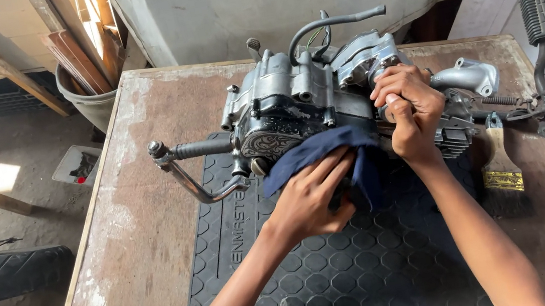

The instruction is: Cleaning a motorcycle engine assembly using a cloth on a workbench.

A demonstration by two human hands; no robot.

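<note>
Wiping was underway: left hand pressed a navy rag against the motorcycle engine, right hand clenched around its cylinder end; I judged fresh cloth and a firm brace came next.

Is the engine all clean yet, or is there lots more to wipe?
Not yet. The engine's upper casing already looks fairly bright. Now the left hand presses a dark blue cloth against its lower side while the right hand steadies it. The dark patterned cover looks grimy.
</note>
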